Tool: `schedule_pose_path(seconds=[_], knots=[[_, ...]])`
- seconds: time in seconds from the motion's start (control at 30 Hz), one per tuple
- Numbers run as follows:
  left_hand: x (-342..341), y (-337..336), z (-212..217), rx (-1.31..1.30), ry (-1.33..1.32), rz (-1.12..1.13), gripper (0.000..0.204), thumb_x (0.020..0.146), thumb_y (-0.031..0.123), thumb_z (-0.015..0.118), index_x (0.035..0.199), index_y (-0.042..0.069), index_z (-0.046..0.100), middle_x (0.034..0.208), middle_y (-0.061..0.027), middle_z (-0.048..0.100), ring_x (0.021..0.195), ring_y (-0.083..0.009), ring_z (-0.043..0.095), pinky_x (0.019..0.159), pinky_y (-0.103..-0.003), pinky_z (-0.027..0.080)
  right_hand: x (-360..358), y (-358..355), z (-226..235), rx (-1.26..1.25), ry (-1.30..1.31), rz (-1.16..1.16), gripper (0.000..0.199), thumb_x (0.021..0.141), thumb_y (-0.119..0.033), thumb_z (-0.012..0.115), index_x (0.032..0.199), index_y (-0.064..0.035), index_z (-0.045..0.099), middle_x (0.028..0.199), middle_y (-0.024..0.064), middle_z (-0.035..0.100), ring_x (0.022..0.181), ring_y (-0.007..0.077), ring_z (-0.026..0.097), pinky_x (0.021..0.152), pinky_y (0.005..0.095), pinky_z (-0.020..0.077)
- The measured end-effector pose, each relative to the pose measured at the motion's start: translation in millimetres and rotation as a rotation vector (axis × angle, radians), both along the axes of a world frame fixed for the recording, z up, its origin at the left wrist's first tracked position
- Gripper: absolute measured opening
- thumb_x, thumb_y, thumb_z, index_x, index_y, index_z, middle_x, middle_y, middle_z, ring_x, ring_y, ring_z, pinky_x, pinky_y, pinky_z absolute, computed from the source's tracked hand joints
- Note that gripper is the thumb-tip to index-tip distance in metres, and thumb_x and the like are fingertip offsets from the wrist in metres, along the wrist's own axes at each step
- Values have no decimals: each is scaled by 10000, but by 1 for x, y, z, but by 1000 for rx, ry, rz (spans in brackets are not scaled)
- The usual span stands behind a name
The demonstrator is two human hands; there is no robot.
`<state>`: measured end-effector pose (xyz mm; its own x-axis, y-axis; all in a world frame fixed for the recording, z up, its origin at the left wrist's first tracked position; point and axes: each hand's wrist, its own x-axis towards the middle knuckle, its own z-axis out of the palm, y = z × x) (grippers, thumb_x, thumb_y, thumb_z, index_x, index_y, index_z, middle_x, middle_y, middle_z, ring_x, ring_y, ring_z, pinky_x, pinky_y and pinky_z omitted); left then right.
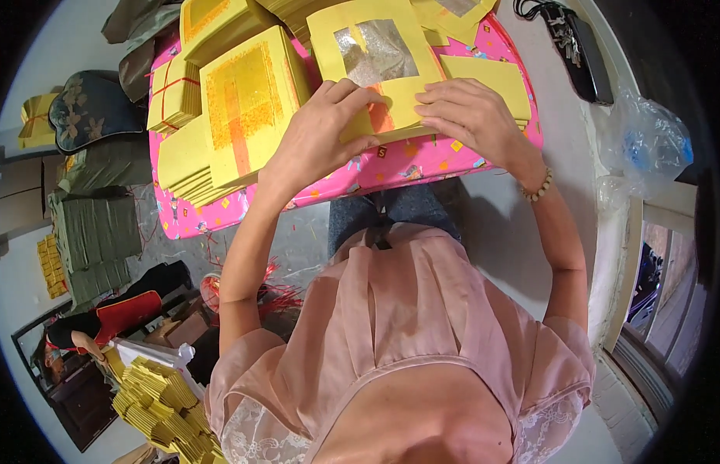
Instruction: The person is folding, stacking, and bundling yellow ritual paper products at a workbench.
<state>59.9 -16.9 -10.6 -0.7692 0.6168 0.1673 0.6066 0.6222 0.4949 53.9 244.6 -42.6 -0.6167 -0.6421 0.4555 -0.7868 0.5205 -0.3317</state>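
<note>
A yellow paper sheet (427,68) with a silvery square and an orange band lies before me on a stack of similar paper, its near part folded up. My left hand (317,127) holds its near left side, the fingers bent on top and the thumb at the near edge. On the other side of the orange band, my right hand (476,120) grips the same near edge, fingers laid side by side over the paper. The thumb tips are partly hidden by the paper. Left of my left hand stands a thick yellow stack (244,116) with a gold-orange square.
A pink patterned cloth (352,185) covers the table. Red-tied yellow bundles (174,93) stand at its left. A black case (580,54) and clear plastic bag (654,147) lie at right. Another person (116,317) and more yellow stacks (159,402) are at lower left.
</note>
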Motion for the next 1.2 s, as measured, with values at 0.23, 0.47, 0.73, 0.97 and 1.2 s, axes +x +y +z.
schedule_pose_path(seconds=[0.23, 0.47, 0.73, 0.97, 1.2], knots=[[-3, -5, -1, 39, 11, -28, 365, 747, 175, 735, 1077, 60, 629, 936, -124, 600, 903, -320, 574, 793, -402, 488, -6, -4, 10, 0, -42, 30, 154, 852, -161, 639, 902, -18, 668, 953, 103, 669, 891, 272, 638, 785, 367, 508], [-6, -9, -5, 77, 8, -41, 268, 814, 174, 677, 1054, 56, 681, 943, -155, 630, 882, -334, 602, 770, -402, 505, -10, -3, 15, 29, -223, -6, 149, 882, -130, 612, 908, 9, 660, 928, 124, 665, 872, 278, 646, 754, 352, 516], [-2, -6, -10, 148, 1, 30, 202, 847, 184, 650, 968, 41, 725, 915, -163, 662, 847, -309, 634, 745, -377, 523, -13, -3, 17, -29, -271, 9, 158, 892, -121, 605, 904, 26, 660, 903, 121, 669, 868, 261, 651, 754, 340, 513], [-1, -4, -13, 168, 22, 60, 206, 848, 190, 650, 924, 15, 728, 882, -152, 670, 821, -304, 638, 726, -369, 524, -16, -2, 7, -110, -261, 20, 238, 906, -234, 578, 864, -11, 650, 823, 104, 630, 771, 289, 604, 684, 368, 472], [-3, -4, -14, 166, 10, 61, 204, 852, 191, 641, 918, 19, 730, 875, -147, 665, 811, -300, 631, 723, -375, 516, -15, -3, 15, -27, -298, 14, 163, 890, -117, 607, 898, 37, 660, 891, 121, 667, 866, 253, 651, 762, 337, 512]])
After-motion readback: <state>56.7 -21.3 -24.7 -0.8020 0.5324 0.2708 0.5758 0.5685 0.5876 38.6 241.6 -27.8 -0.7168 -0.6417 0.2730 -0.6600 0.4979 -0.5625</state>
